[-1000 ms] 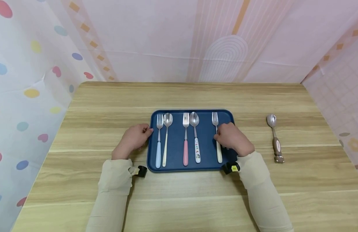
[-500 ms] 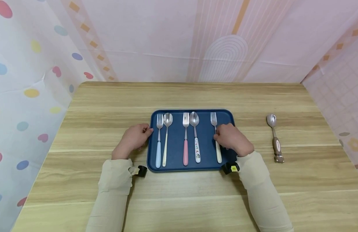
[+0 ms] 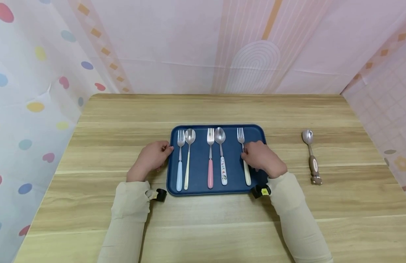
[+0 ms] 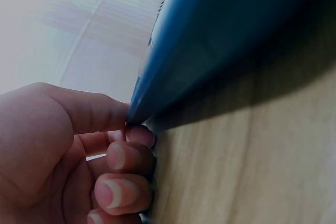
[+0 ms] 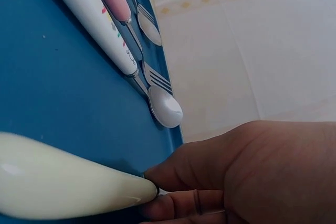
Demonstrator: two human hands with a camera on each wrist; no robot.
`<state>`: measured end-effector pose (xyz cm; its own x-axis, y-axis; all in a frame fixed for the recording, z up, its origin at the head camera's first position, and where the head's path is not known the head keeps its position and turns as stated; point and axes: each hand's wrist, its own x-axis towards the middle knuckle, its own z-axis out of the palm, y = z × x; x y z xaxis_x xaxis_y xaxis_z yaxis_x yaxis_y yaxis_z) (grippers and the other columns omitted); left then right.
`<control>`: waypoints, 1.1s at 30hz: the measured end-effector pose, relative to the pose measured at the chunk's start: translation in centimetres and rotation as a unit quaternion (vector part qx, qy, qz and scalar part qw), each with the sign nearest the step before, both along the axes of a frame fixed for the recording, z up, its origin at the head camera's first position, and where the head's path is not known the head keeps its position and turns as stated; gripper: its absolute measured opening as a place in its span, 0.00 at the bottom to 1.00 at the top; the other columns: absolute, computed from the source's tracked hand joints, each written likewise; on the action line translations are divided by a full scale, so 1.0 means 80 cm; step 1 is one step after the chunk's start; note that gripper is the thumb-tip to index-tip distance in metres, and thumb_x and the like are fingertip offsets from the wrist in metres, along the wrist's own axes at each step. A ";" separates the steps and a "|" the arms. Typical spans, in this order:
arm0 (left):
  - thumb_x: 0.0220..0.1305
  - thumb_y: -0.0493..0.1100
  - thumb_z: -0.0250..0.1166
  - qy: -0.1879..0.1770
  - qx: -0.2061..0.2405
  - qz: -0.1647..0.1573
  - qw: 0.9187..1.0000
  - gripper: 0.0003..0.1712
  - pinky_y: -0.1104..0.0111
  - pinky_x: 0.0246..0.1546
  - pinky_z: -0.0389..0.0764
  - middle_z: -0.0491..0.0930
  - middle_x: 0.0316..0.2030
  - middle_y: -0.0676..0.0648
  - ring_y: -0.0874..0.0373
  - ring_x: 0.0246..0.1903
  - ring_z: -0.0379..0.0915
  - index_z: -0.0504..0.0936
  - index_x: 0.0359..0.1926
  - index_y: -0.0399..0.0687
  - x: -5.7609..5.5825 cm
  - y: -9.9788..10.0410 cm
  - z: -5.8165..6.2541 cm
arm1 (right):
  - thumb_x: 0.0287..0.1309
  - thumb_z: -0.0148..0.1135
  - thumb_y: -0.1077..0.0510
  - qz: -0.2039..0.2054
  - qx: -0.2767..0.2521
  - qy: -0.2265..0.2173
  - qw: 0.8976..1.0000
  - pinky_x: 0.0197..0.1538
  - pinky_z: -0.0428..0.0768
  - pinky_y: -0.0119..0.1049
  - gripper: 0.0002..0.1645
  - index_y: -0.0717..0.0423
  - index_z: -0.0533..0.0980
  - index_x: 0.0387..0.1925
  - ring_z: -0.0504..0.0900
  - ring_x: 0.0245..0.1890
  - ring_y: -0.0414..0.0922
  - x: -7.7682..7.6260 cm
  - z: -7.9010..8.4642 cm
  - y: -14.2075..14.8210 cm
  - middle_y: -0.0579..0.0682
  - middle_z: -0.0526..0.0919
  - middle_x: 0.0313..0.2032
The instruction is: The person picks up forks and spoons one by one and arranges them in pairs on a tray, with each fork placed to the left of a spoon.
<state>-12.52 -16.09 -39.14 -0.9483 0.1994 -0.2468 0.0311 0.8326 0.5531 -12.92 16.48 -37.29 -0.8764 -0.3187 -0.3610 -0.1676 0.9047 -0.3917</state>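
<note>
My right hand (image 3: 262,157) pinches a cream-handled fork (image 3: 247,173) at its neck, over the right part of a blue tray (image 3: 199,160). In the right wrist view, thumb and finger meet where the cream handle (image 5: 68,182) ends. At the tray's left rim my left hand (image 3: 152,157) pinches the edge, thumb above and curled fingers below, as the left wrist view shows. On the tray lie a blue-handled fork (image 3: 179,175), a spoon with a thin cream handle (image 3: 187,170), a pink-handled fork (image 3: 210,173) and a spoon with a white patterned handle (image 3: 224,170).
A spoon with a brown bear-shaped handle (image 3: 314,166) lies on the wooden table (image 3: 203,226), right of the tray. Patterned cloth (image 3: 176,44) hangs behind the table and along both sides.
The cream-handled fork has shifted slightly left on the tray, its tines moving most, with my right hand still pinching it. My left hand has stayed at the tray's rim.
</note>
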 end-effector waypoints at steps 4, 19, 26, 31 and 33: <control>0.70 0.47 0.47 0.000 0.000 0.001 1.000 0.18 0.66 0.15 0.65 0.67 0.10 0.49 0.54 0.08 0.67 0.69 0.24 0.44 -0.001 -0.001 -0.002 | 0.64 0.47 0.56 -0.003 0.001 -0.005 1.000 0.20 0.74 0.35 0.18 0.56 0.71 0.18 0.75 0.11 0.43 0.000 -0.001 -0.001 0.50 0.73 0.13; 0.70 0.47 0.47 0.003 -0.001 -0.001 1.000 0.18 0.66 0.15 0.65 0.67 0.10 0.49 0.55 0.08 0.67 0.69 0.24 0.44 -0.001 -0.003 -0.002 | 0.65 0.49 0.50 -0.016 0.014 -0.025 0.999 0.24 0.75 0.34 0.18 0.56 0.74 0.25 0.76 0.13 0.43 -0.002 -0.001 -0.003 0.52 0.75 0.16; 0.70 0.47 0.47 0.002 0.001 0.000 1.000 0.18 0.66 0.15 0.65 0.67 0.10 0.49 0.54 0.08 0.67 0.69 0.24 0.44 -0.001 -0.004 -0.002 | 0.66 0.49 0.49 -0.010 0.014 -0.040 0.999 0.24 0.74 0.35 0.20 0.56 0.74 0.23 0.76 0.14 0.44 -0.003 0.002 0.003 0.51 0.73 0.15; 0.70 0.47 0.47 -0.003 0.001 0.000 1.000 0.18 0.66 0.14 0.65 0.67 0.10 0.49 0.54 0.08 0.67 0.69 0.25 0.43 -0.001 -0.003 -0.002 | 0.66 0.49 0.49 -0.015 0.007 -0.036 0.999 0.24 0.74 0.35 0.20 0.57 0.74 0.23 0.76 0.14 0.43 -0.004 0.006 0.010 0.50 0.73 0.15; 0.70 0.47 0.47 -0.004 0.000 0.000 1.000 0.18 0.67 0.14 0.65 0.67 0.10 0.49 0.54 0.08 0.67 0.69 0.25 0.43 -0.001 -0.002 -0.001 | 0.66 0.48 0.50 -0.017 0.001 -0.030 0.999 0.25 0.74 0.36 0.20 0.58 0.73 0.23 0.76 0.14 0.44 -0.004 0.008 0.016 0.50 0.73 0.14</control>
